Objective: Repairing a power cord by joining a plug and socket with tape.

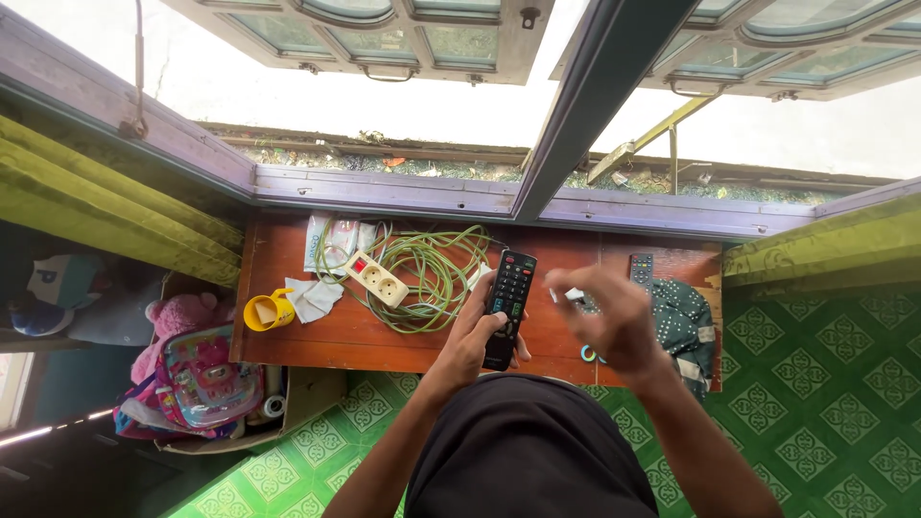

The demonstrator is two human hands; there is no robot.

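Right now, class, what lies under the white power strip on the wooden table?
Under the white power strip lies a coil of green cable on the wooden table. Whatever sits directly beneath the strip's body is covered.

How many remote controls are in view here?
2. A black remote is held in the left hand over the table; a second remote lies on the table near the window sill, beyond the blurred right hand. More may be hidden under the cloth.
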